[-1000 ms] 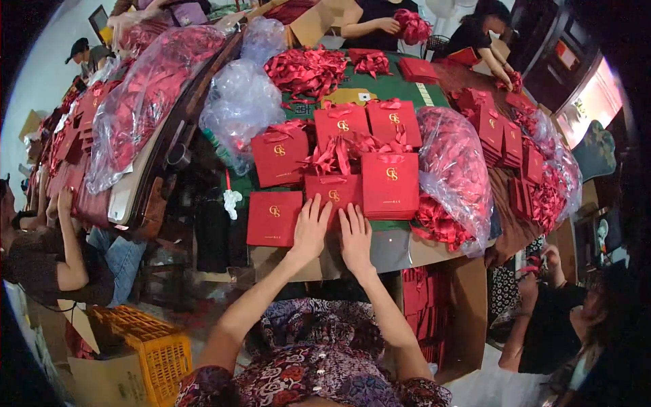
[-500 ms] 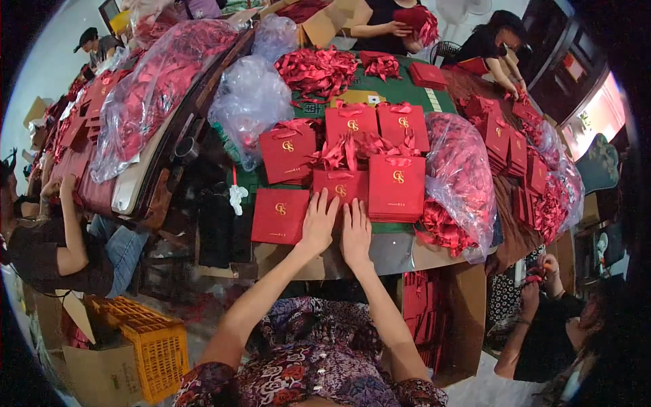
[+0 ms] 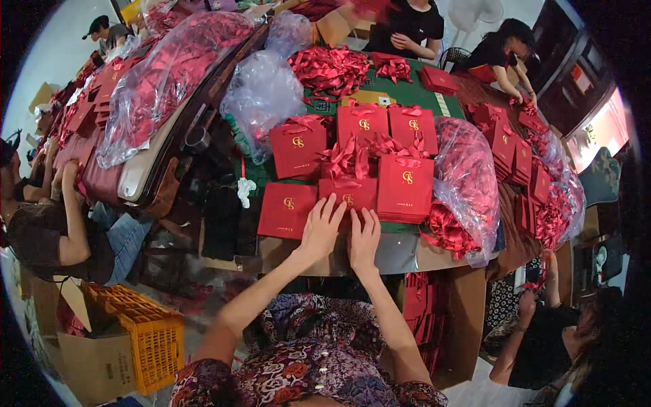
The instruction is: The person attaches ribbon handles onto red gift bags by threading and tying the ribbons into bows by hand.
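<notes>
A small red gift bag with a gold emblem and ribbon handles lies flat in front of me. My left hand rests on its lower part with fingers stretched out. Beside it my right hand lies at the bag's lower right, fingers extended and slightly bent. Both hands cover much of that bag. To its left lies a ribbonless-looking red bag. On the right sits a stack of red bags with ribbons on top. Behind are more red bag stacks, some with bunched red ribbons.
Plastic sacks of red ribbon flank the bags, with a clear empty-looking sack at far left. A ribbon heap lies on the green table top. Below stand an orange crate and a carton. Other people work around.
The whole view has shifted slightly. My hands stay on the same bag, with the right fingers now more bent. At the back, a co-worker's red bundle has moved left.
</notes>
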The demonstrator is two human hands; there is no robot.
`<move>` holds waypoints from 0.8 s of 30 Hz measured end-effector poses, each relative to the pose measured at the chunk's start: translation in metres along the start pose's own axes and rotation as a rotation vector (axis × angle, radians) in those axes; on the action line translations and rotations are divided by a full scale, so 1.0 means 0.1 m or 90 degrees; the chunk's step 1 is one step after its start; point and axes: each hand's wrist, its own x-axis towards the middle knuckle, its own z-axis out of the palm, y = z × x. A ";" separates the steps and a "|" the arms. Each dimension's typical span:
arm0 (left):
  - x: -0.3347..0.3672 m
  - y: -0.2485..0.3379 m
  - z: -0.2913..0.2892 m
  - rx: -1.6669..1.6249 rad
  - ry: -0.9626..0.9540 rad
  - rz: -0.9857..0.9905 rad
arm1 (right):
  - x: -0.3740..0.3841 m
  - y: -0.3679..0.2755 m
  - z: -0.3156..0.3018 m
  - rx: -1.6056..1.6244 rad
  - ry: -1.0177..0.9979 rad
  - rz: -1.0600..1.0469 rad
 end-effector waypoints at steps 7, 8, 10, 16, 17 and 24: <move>-0.08 -0.28 -0.22 -0.063 0.117 0.001 | -0.12 -0.02 -0.01 0.039 0.017 -0.005; -0.05 -0.36 -0.24 -0.050 0.130 -0.013 | -0.14 -0.01 0.00 0.047 0.021 -0.002; 0.01 -0.50 -0.29 -0.032 0.157 -0.044 | -0.18 0.00 0.01 0.054 0.048 0.003; 0.14 -1.02 -0.23 0.107 0.085 -0.071 | -0.43 0.07 -0.20 0.118 0.074 0.057; 0.14 -1.07 -0.24 0.100 0.057 -0.081 | -0.47 0.08 -0.23 0.129 0.086 0.081; 0.00 -1.12 -0.43 0.022 0.147 -0.069 | -0.73 0.53 -0.56 0.140 0.144 0.214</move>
